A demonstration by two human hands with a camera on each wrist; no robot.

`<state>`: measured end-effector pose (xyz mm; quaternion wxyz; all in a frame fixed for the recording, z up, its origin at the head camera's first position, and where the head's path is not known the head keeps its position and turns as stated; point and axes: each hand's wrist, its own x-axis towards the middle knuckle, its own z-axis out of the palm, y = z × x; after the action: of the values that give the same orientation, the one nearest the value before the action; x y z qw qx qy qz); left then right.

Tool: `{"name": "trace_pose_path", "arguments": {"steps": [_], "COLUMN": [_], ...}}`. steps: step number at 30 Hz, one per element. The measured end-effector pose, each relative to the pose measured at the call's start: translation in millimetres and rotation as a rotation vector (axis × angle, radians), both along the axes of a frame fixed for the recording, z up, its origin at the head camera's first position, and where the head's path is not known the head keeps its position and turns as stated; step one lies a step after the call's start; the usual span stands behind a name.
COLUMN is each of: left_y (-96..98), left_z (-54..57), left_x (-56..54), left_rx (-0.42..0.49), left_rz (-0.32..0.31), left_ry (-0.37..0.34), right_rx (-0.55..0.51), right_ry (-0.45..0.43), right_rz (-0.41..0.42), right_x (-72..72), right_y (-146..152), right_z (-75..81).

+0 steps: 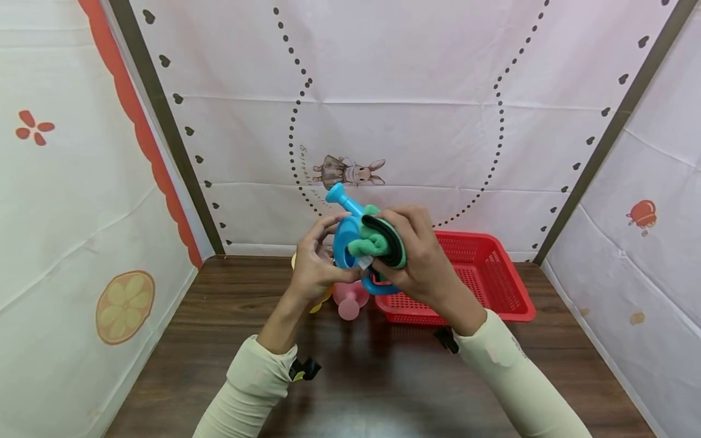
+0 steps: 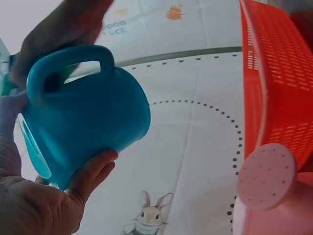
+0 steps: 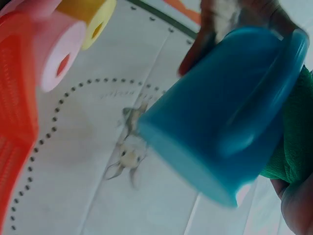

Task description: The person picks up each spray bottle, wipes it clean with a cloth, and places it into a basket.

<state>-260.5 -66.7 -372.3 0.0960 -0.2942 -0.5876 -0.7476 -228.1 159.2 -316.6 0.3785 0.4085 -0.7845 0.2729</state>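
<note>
A blue toy watering can [image 1: 344, 238] is held up over the table, tilted, its spout towards the back wall. My left hand [image 1: 313, 264] grips it by the body near the top opening, thumb on the near side. In the left wrist view the can's handle [image 2: 71, 55] and smooth body are plain to see. My right hand [image 1: 420, 258] holds a bunched green cloth [image 1: 372, 243] with a black edge against the can's top and side. Part of the cloth [image 3: 299, 132] shows behind the can in the right wrist view.
A red perforated basket [image 1: 512, 289] stands on the brown table [image 1: 350, 377] behind the right hand. Left of it are a pink watering can [image 1: 348, 307] and a yellow item [image 3: 98, 22], partly hidden by the left hand. Patterned white sheets [image 1: 405, 140] enclose the back and sides.
</note>
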Motion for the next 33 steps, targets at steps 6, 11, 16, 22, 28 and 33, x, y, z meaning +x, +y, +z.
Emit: {"name": "trace_pose_path", "arguments": {"steps": [6, 11, 16, 22, 28, 33], "left_y": [-2.1, -4.4, -5.0, -9.8, -13.4, -15.4], "left_z": [0.0, 0.6, 2.3, 4.2, 4.9, 5.3], "left_x": [-2.7, -5.7, -4.1, -1.6, -2.3, -3.1], "left_rx": [0.03, 0.021, 0.038, 0.0, -0.041, -0.044], "left_rz": [0.012, 0.018, 0.022, 0.062, 0.094, 0.096], "left_ry": [0.054, 0.079, 0.064, 0.041, 0.042, 0.037], "right_rx": [0.042, 0.043, 0.044, 0.006, -0.066, -0.089], "right_ry": [0.073, 0.071, 0.031, -0.11, -0.209, -0.221], "right_rz": [0.022, 0.027, 0.006, -0.048, -0.095, -0.113], "right_x": [-0.2, -2.5, -4.2, -9.8, -15.9, -19.9], "right_y": [-15, -15, -11, 4, 21, 30], "right_z": [9.7, 11.8, 12.2, 8.4, 3.9, 1.1]}}
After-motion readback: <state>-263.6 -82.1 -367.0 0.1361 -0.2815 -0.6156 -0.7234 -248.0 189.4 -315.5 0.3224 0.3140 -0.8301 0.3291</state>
